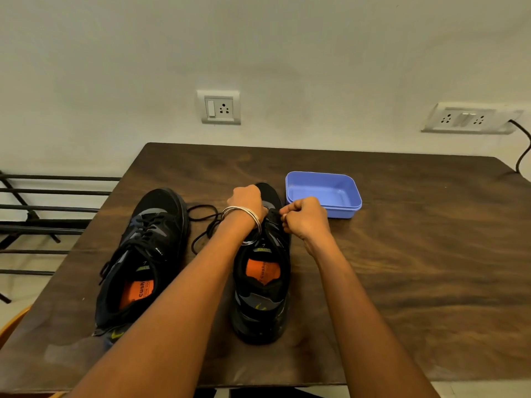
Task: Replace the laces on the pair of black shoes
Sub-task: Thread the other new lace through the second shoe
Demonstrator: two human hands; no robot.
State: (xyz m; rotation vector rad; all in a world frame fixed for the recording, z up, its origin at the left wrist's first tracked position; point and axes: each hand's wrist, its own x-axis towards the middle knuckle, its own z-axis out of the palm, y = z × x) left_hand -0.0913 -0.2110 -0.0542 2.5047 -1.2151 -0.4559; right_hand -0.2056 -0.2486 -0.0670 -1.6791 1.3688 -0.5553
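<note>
Matt wood table (402, 254) (glossy plastic tub (323, 193))

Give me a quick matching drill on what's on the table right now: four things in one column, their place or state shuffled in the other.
Things:
1. left shoe
2. right shoe
3. blue tub
4. loose lace

States:
A. lying on the table between the shoes
B. empty, beyond the right hand
C. laced, untouched
D. both hands at its eyelets, left hand over the toe end

Pairs: 1-C, 2-D, 3-B, 4-A
</note>
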